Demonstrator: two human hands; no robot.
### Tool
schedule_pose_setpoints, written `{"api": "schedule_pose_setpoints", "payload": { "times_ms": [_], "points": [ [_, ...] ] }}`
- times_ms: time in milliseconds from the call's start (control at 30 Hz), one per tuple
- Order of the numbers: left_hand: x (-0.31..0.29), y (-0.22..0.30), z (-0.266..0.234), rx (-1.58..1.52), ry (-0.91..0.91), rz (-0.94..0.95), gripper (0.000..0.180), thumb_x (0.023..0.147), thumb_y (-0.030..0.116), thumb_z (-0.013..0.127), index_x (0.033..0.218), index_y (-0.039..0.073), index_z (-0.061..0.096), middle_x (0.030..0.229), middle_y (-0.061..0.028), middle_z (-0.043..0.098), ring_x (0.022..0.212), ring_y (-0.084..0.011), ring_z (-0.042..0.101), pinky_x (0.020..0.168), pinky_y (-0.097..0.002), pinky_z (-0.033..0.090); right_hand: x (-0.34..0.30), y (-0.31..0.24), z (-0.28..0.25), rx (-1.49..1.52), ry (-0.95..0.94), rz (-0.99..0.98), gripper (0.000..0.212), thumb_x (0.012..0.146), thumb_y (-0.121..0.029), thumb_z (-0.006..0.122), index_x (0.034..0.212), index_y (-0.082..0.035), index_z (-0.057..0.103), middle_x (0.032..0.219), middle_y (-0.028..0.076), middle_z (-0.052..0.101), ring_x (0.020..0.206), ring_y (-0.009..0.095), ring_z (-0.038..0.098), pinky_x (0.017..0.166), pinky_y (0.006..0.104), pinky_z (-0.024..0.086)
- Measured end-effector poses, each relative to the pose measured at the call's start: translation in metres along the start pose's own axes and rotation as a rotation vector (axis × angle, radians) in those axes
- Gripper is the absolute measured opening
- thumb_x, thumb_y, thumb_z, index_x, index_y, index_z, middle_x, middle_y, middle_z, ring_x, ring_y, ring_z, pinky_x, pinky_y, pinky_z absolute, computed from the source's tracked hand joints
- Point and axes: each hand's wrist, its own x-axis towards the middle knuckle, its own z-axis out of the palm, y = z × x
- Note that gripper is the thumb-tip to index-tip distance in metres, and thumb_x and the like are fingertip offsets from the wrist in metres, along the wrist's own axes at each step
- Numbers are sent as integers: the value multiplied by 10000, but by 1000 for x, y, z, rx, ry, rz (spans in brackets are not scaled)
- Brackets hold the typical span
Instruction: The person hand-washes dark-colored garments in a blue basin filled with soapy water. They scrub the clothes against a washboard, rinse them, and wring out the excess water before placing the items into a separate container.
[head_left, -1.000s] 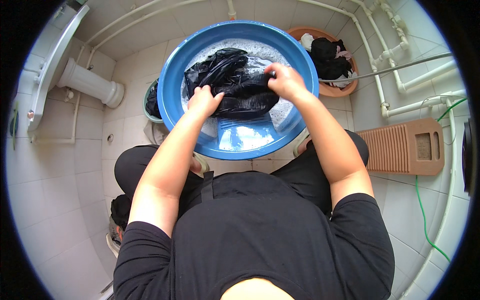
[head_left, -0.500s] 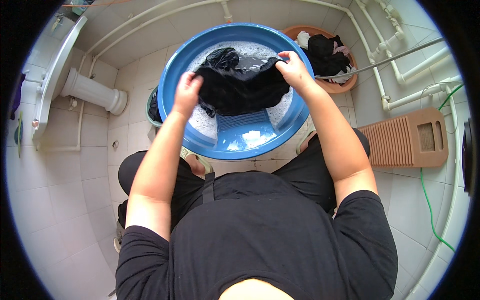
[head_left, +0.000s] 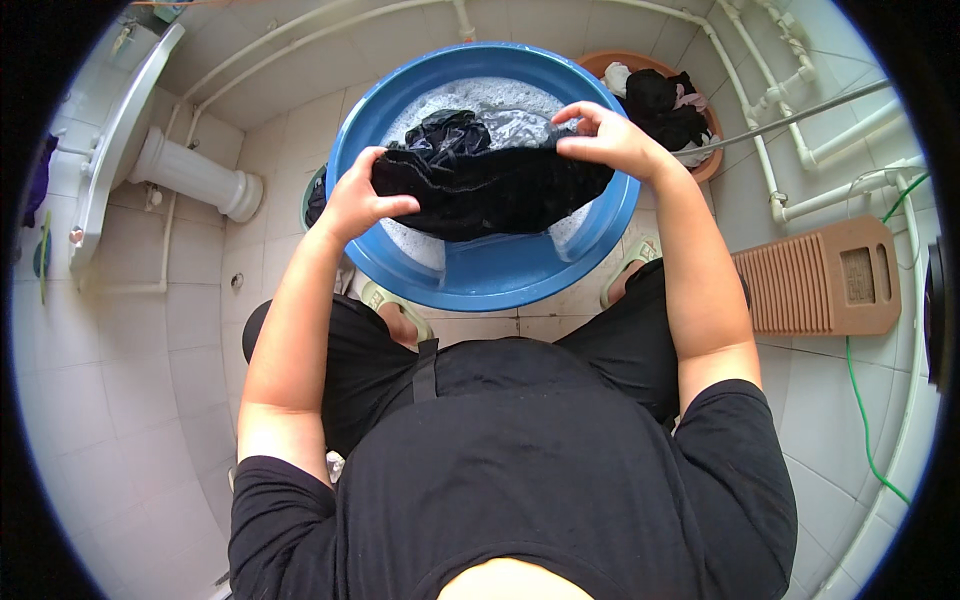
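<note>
Holding black cloth (head_left: 490, 195) over sudsy blue basin (head_left: 490, 296); orange tub (head_left: 600, 63): seemingly clothes (head_left: 653, 95).

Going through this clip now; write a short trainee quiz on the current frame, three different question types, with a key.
1. True or false: the left hand and the right hand are both on the black cloth.
2. On which side of the picture does the brown washboard lie? A) left B) right C) top
3. Fill in: inside the blue tub, around the cloth, there is white ____.

Key: 1. True. 2. B. 3. Foam.
</note>
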Motion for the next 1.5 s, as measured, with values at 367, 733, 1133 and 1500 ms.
{"api": "schedule_pose_setpoints", "payload": {
  "times_ms": [367,733,1133,1500],
  "points": [
    [-1,18,-13,-326,-186,-231,265,781,178,685,986,16,637,909,-27,651,833,-95,576,785,-254,459,-7,-8,8,-472,14,34,332,725,-198,683,993,-18,607,822,121,627,767,230,597,712,313,470],
    [-13,14,-11,-1145,-220,-514,386,876,311,556,1100,-4,569,1023,-72,626,938,-158,587,834,-288,459,-8,-1,-8,235,48,34,208,810,-263,647,867,-65,617,746,-46,541,710,46,484,661,208,410],
    [-51,31,27,261,-607,-172,456,775,463,616,1042,95,653,998,-137,605,947,-292,577,821,-360,452,-7,24,44,-227,-112,80,318,765,-330,673,787,-17,624,694,72,614,642,145,547,598,289,447],
    [-56,47,84,432,-132,117,172,733,177,672,886,101,682,891,-75,558,821,-253,568,715,-344,473,-12,14,99,-706,-158,-213,268,755,-366,645,935,-171,684,838,53,612,858,252,599,709,367,490]
  ]
}}
